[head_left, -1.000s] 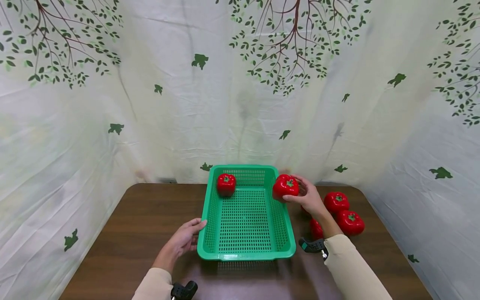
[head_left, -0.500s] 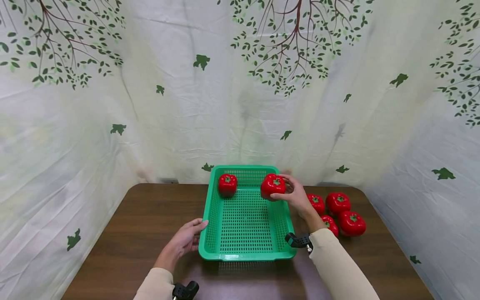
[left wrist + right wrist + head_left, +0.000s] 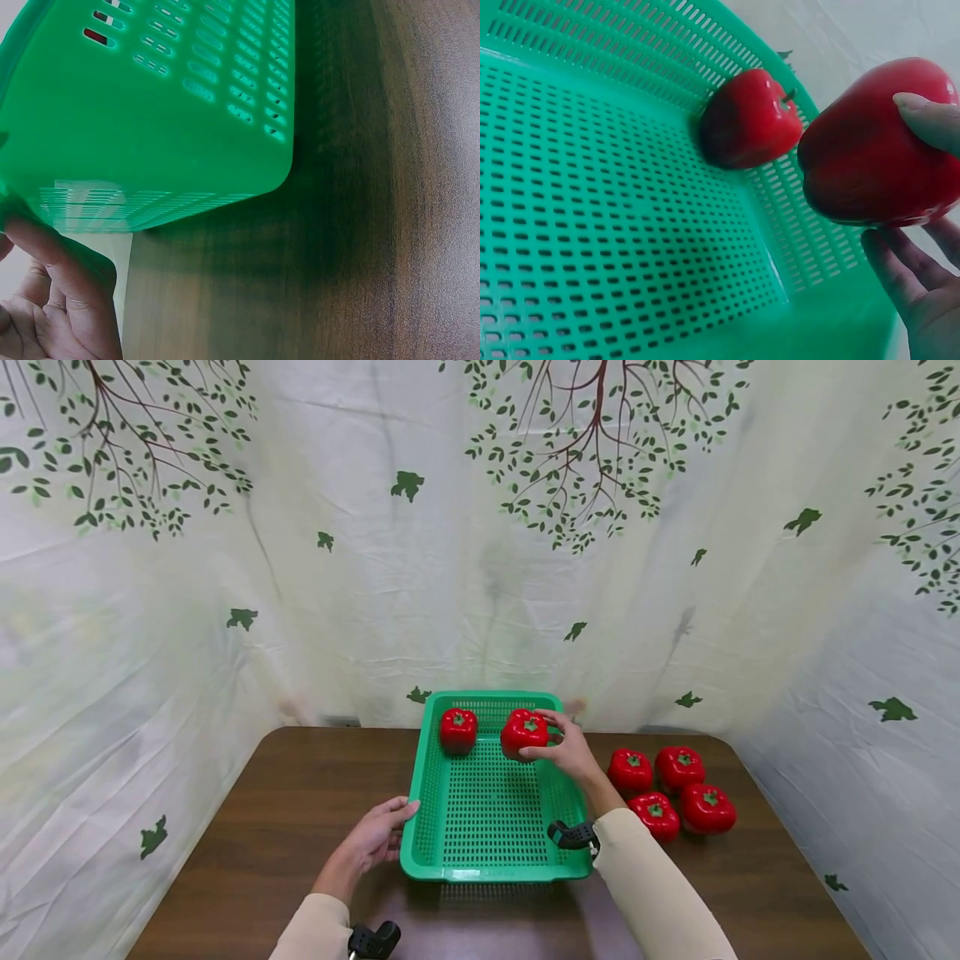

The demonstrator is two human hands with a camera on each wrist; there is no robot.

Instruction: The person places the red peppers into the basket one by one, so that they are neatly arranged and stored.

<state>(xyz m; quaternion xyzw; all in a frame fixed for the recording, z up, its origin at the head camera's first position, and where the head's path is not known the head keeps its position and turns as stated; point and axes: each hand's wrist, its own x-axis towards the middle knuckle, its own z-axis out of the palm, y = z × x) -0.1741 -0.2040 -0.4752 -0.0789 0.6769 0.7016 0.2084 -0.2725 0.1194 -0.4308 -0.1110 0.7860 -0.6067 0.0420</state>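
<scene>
My right hand holds a shiny red bell pepper over the back of a green plastic basket, thumb on one side and fingers on the other. In the right wrist view the held pepper hangs above the perforated floor. A second red bell pepper sits inside at the back left corner. My left hand grips the basket's left rim, thumb on top. Close up in the left wrist view, those fingers bend at the basket's edge, partly hidden by it.
Several more red bell peppers stand grouped on the brown wooden table right of the basket, near my right forearm. A pale cloth printed with leaves and branches hangs behind and at both sides of the table.
My right hand has carried the bell pepper left, from the basket's right rim to over its inside, uncovering the peppers on the table. My left hand stays at the rim.
</scene>
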